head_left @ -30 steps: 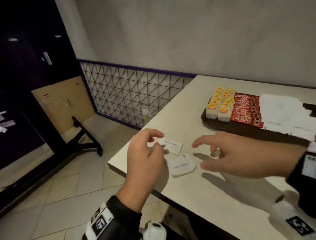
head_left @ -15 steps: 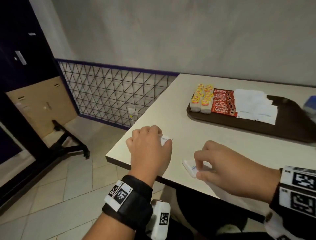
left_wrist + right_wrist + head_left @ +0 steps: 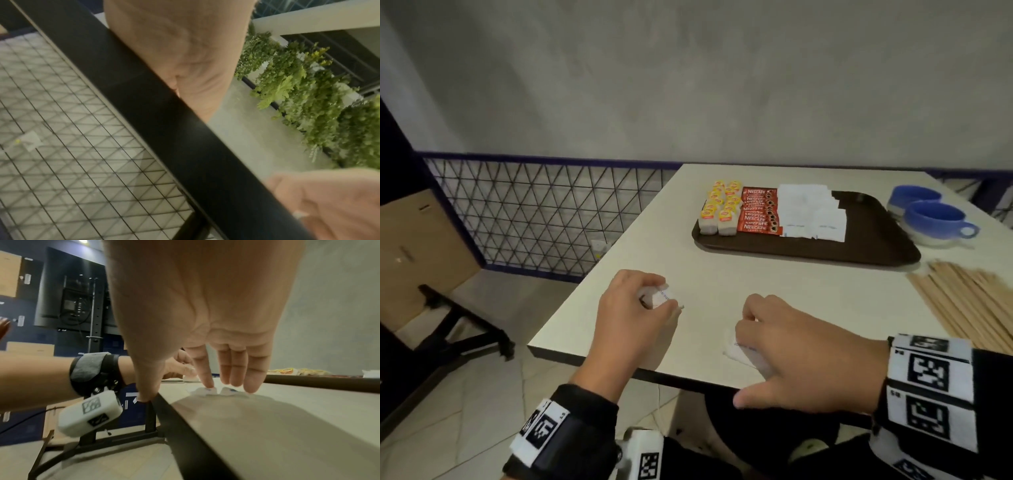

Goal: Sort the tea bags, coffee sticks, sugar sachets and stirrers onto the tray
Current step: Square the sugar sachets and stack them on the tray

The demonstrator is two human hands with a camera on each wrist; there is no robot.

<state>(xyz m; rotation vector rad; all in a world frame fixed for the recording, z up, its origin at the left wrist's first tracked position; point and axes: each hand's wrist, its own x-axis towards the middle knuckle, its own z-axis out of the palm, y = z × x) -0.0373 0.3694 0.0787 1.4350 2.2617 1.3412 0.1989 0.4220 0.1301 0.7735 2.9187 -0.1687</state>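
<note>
Head view: the left hand (image 3: 633, 308) has its fingers curled round a white sugar sachet (image 3: 661, 296) at the near left corner of the table (image 3: 722, 274). The right hand (image 3: 801, 353) presses its fingertips on a second sachet (image 3: 736, 351) lying flat close to the near table edge. The tray (image 3: 876, 240) sits well apart, further back, already holding tea bags (image 3: 720, 209), coffee sticks (image 3: 758, 214) and a spread of white sachets (image 3: 811, 214). The wooden stirrers (image 3: 969, 301) lie in a loose pile off the tray, beside 2 blue cups (image 3: 931, 217).

Left wrist view: only the palm and the dark table edge show; I cannot tell how the fingers sit here.

Right wrist view: the right fingertips (image 3: 209, 383) are straight and close together, resting on the flat sachet (image 3: 207, 391), with the thumb hanging over the table edge.

Risks, as I judge them: the flat sachet gives little to pinch, so dragging it to the edge for a grip could tip it onto the floor. A hard squeeze by the left hand could crumple or split its sachet. Reaching back, a sleeve could scatter the stirrers
</note>
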